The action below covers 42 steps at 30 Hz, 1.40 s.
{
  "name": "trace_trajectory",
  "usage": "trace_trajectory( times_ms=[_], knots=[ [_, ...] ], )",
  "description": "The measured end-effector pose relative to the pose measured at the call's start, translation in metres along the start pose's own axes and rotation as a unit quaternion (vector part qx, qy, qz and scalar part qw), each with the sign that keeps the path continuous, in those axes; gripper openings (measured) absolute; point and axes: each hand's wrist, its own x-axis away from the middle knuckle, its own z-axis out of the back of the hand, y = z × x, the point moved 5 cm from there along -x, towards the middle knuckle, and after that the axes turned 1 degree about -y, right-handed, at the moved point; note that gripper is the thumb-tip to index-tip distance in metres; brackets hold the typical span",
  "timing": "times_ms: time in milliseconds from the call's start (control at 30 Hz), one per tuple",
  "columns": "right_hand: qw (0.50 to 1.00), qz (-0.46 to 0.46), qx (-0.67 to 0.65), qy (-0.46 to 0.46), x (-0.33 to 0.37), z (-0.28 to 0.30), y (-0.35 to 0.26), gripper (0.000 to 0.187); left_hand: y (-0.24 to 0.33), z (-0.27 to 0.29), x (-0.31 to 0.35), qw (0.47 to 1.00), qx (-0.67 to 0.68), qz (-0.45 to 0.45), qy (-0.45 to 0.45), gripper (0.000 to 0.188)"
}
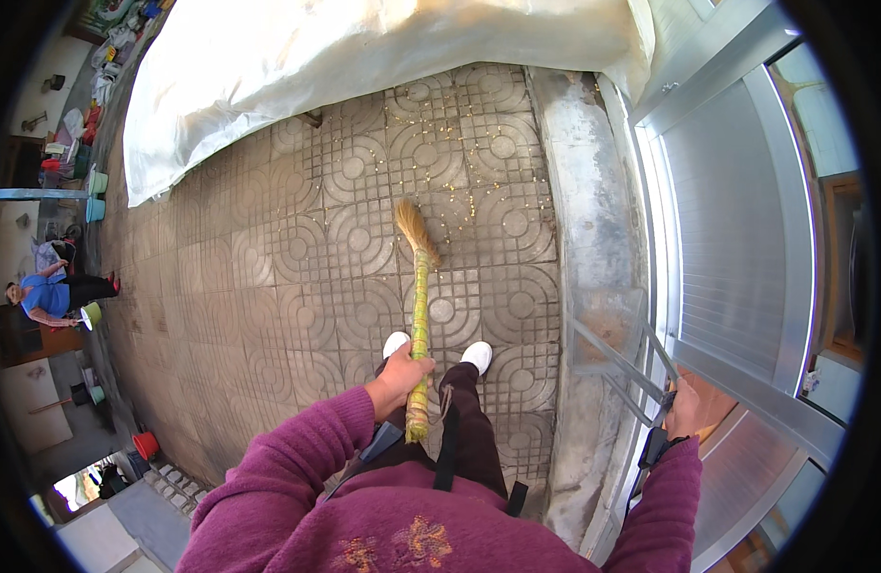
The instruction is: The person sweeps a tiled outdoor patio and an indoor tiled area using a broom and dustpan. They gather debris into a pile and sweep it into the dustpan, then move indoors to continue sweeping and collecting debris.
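Note:
A straw broom with a yellow-green wrapped handle slants away from me, its bristles low over the floor tiles. My left hand is closed around the handle, near its lower end. Small yellow kernels or crumbs lie scattered beyond and right of the bristles. At the right, my right hand is closed on the end of a grey frame of thin bars. These bars spread out over the concrete ledge; what they belong to is hard to make out, perhaps a dustpan.
Patterned paving tiles cover the ground. A translucent plastic sheet drapes across the far side. Along the right run a concrete ledge and a metal-framed door. At far left stand a person in blue with a green bucket and a red bucket.

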Motion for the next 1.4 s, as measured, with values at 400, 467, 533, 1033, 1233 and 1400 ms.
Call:
trace_trajectory(
  times_ms=[400, 467, 533, 1033, 1233, 1400],
  knots=[
    [0.999, -0.033, 0.023, 0.007, -0.052, 0.009, 0.043, 0.019, -0.036, 0.079, 0.045, 0.989, 0.05, 0.008, 0.136, 0.041],
    [1.0, 0.011, 0.018, 0.015, -0.056, -0.001, 0.042, 0.02, -0.034, 0.082, 0.032, 0.988, 0.048, 0.034, 0.14, 0.032],
    [0.999, 0.038, 0.021, 0.01, -0.063, -0.011, 0.039, 0.02, -0.031, 0.072, 0.023, 0.987, 0.076, 0.064, 0.127, 0.031],
    [0.923, 0.15, 0.354, 0.012, -0.104, -0.051, 0.011, 0.049, -0.005, -0.003, 0.056, 0.993, 0.103, -0.054, 0.034, 0.055],
    [0.845, 0.143, 0.472, 0.206, -0.028, -0.056, -0.026, 0.064, -0.015, 0.065, 0.067, 0.983, 0.159, -0.057, 0.076, 0.044],
    [0.779, 0.231, 0.537, 0.227, 0.031, -0.045, -0.03, 0.054, -0.046, 0.147, 0.071, 0.965, 0.127, -0.071, 0.218, 0.051]
  ],
)
